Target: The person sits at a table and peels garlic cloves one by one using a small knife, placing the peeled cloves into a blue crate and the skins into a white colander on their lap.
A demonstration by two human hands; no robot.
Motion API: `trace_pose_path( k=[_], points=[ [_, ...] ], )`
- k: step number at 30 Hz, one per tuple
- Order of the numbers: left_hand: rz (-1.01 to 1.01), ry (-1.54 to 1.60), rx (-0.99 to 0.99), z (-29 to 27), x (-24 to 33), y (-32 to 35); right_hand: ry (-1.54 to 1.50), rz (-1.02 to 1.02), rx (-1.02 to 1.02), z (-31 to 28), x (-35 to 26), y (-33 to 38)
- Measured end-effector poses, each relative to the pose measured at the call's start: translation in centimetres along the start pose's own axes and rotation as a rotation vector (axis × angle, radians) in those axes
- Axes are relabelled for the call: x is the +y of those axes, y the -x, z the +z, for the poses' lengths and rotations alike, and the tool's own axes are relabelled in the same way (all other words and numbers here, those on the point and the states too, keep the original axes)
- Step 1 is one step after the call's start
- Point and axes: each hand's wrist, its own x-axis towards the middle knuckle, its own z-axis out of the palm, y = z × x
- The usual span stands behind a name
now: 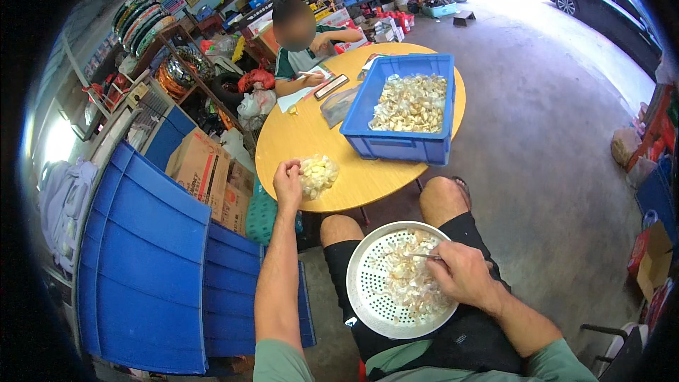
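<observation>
At centre-left and lower right: left hand [288, 182] outstretched, right hand [463, 274] bent over a perforated pan [365, 279]

From the lower edge, the left forearm rises almost straight up the frame to the near-left rim of the round yellow tabletop [286, 141]. Its fingers bend loosely beside the clear-wrapped heap of pale cloves [320, 173], just left of centre; whether they hold any cannot be told.

At lower right, the other forearm slants up and leftward, the wrist above the pan's right side. The fingers are curled tightly around a thin metal tool [422, 255], which points left over papery peels [410, 286]. The pan sits across the lap at lower centre. Right of upper centre, a blue crate [399, 148] holds more whitish pieces.
</observation>
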Motion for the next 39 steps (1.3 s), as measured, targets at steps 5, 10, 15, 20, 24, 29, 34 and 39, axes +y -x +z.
trace_pose_path(
  k=[5,10,15,20,24,29,34,39],
  points=[
    [-0.085,-0.114,-0.212,1.5,-1.8,-2.3,-0.028,0.021,-0.049,-0.3,0.7,-0.6],
    [0.020,-0.286,-0.253,2.4,-3.9,-2.6,-0.084,0.079,-0.088,-1.2,0.6,-1.6],
    [0.142,-0.453,-0.193,2.4,-4.7,-2.5,-0.097,0.116,-0.156,-1.4,0.8,-2.7],
    [0.184,-0.423,-0.208,2.7,-5.5,-2.3,-0.123,0.106,-0.164,-1.4,1.5,-3.5],
    [0.095,-0.415,-0.182,2.7,-6.7,-2.3,-0.152,0.101,-0.194,-1.3,2.0,-3.8],
    [0.016,-0.285,-0.167,2.7,-5.8,-2.8,-0.184,0.084,-0.166,-1.0,2.4,-3.9],
    [-0.061,-0.198,0.021,0.6,-2.7,-2.9,-0.195,0.125,-0.176,-1.1,2.3,-3.9],
    [0.209,-0.331,-0.410,-1.3,1.5,0.9,-0.195,0.142,-0.192,-1.6,1.8,-4.5]
  ],
)
